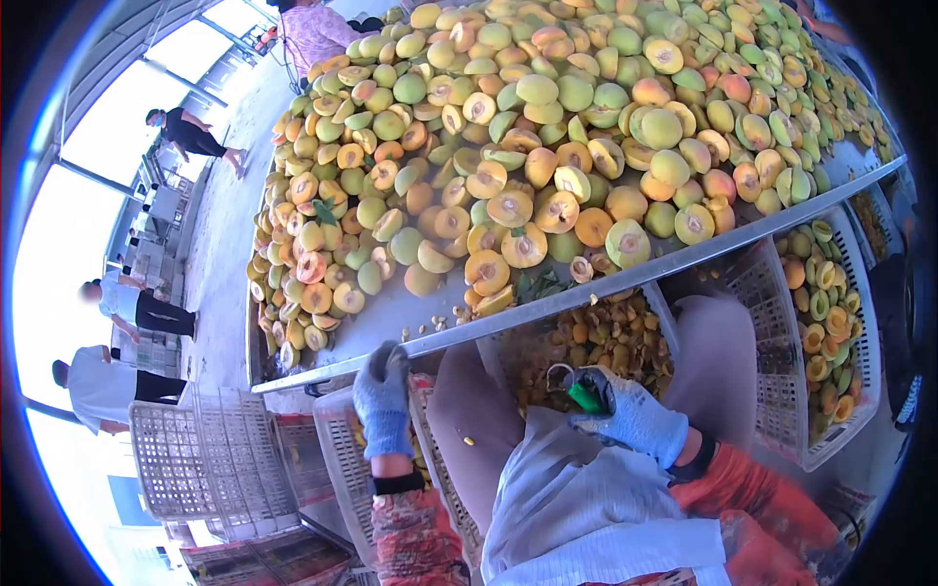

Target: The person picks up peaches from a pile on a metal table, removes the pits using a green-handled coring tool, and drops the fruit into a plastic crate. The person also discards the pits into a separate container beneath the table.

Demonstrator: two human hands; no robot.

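Observation:
My left hand (383, 396), in a blue and grey glove, is at the near edge of the metal table (430, 339); its fingers are together, and what they hold, if anything, is hidden. Over my lap, my right hand (630, 415), gloved alike, grips a green-handled tool (586, 394) with a metal loop at its end. Beyond the table rim lies a large heap of halved and whole yellow-green fruit (508, 207), some halves with stones showing. Between my knees, below the rim, a crate (662, 317) holds fruit pieces and stones.
A white crate of fruit halves (870, 391) stands at the right. Stacked empty crates (200, 454) are at the left. One person (318, 37) sits at the table's far left; others (191, 132) stand on the floor beyond. Small stones lie near the table rim.

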